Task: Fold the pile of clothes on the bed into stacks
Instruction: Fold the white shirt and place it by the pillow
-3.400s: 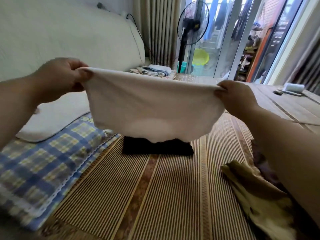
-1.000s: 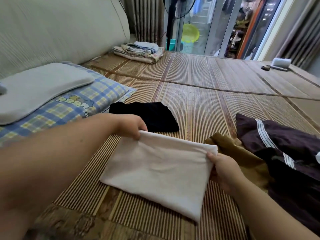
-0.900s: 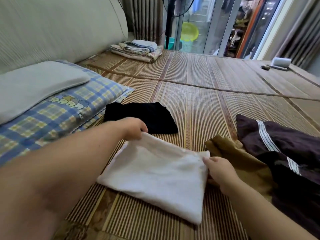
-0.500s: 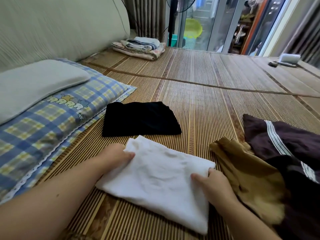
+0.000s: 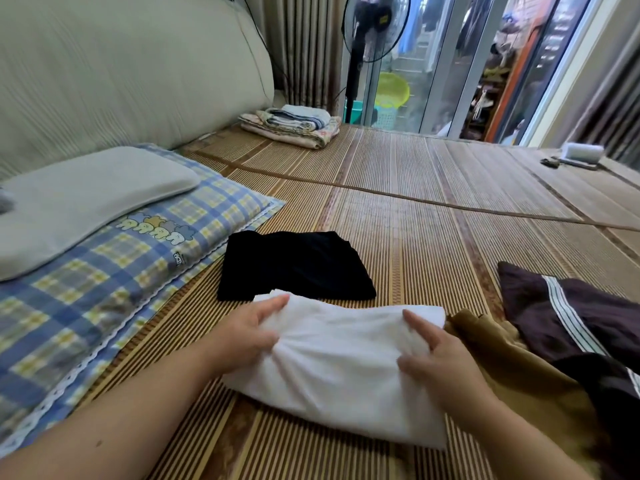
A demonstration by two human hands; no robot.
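Note:
A white cloth (image 5: 339,368), folded small, lies bunched on the bamboo mat (image 5: 415,220) right in front of me. My left hand (image 5: 249,330) grips its left end, with the fingers over the top and the thumb pressed into the wrinkles. My right hand (image 5: 440,358) grips its right end the same way. Just beyond it lies a folded black garment (image 5: 294,265). To the right, an olive-brown garment (image 5: 512,358) and a dark maroon garment with a striped band (image 5: 571,313) lie unfolded in a heap.
On the left are a blue plaid pillow (image 5: 104,271) with a grey pillow (image 5: 86,199) on top, against a padded headboard. Folded blankets (image 5: 294,128) sit at the far side near a standing fan (image 5: 374,26). A white roll (image 5: 581,152) lies far right.
The white cloth came down from the air onto the mat. My hands slid along its sides toward me and now squeeze its ends, so it is bunched narrower.

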